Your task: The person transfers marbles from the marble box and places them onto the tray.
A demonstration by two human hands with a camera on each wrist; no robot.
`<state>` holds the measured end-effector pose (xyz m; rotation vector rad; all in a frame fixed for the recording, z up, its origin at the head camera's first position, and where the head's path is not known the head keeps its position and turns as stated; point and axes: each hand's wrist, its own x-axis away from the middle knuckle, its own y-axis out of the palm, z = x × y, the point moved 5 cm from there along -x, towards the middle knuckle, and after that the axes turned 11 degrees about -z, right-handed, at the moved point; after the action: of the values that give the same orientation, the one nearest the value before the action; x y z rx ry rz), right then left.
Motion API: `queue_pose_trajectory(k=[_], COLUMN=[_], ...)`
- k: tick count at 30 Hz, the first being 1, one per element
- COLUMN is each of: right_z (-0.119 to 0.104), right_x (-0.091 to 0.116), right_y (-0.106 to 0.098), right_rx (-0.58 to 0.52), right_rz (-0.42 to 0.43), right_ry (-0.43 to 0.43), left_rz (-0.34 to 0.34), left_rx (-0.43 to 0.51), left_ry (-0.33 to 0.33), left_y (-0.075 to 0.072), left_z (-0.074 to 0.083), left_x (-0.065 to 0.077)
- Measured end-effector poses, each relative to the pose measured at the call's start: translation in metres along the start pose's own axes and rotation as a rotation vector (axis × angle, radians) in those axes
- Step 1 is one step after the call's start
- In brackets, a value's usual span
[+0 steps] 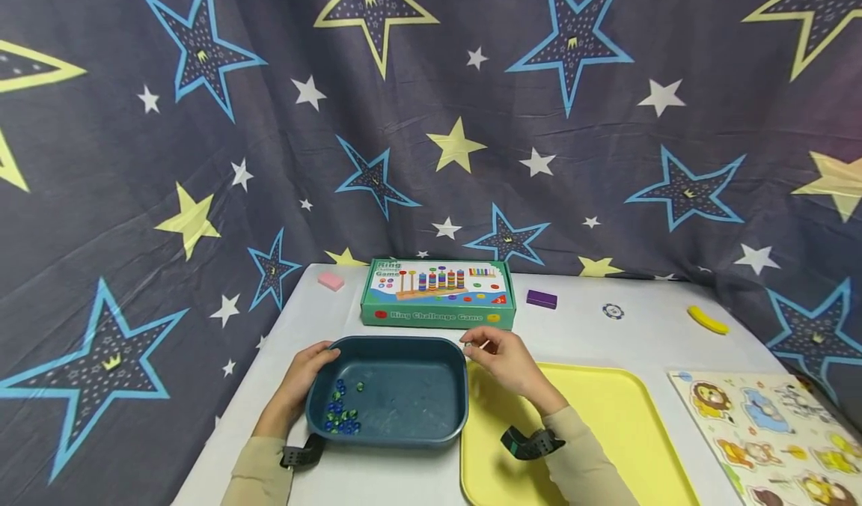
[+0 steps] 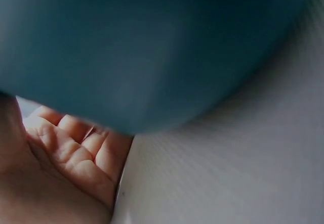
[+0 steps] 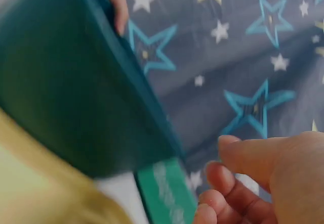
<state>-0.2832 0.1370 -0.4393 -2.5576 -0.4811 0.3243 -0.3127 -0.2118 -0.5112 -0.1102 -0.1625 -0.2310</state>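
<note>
My left hand (image 1: 301, 377) grips the left end of a dark teal plastic basin (image 1: 411, 345), thumb over the rim and fingers outside. In the left wrist view the curled fingers (image 2: 76, 143) show beneath the basin's wall. Blue and green glass marbles (image 1: 343, 420) lie bunched in the basin's near left corner. Just above the far right corner of the rim, my right hand (image 1: 505, 356) pinches a small glassy marble (image 1: 468, 345) between thumb and forefinger. In the right wrist view the thumb and forefinger (image 3: 248, 155) are close together, the marble hidden there.
A yellow tray (image 1: 599, 416) lies right of the basin, under my right forearm. Behind stands a green ring game box (image 1: 438, 296). Around it are a pink block (image 1: 331, 281), purple block (image 1: 542, 299), chip (image 1: 613, 311) and yellow banana-shaped piece (image 1: 707, 320). An animal puzzle board (image 1: 768, 431) lies far right.
</note>
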Motion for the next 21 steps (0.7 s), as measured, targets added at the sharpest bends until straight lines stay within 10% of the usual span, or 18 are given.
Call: queue_pose_trajectory(k=[9, 21], right_z=[0.051, 0.057], right_x=[0.003, 0.003], right_y=[-0.001, 0.011], right_rx=[0.009, 0.206], right_rz=[-0.074, -0.078], right_ry=[0.179, 0.152], left_rz=[0.007, 0.002], left_rx=[0.003, -0.002], left_ry=[0.01, 0.031], left_y=[0.001, 0.002], left_z=[0.001, 0.001], left_x=[0.001, 0.002])
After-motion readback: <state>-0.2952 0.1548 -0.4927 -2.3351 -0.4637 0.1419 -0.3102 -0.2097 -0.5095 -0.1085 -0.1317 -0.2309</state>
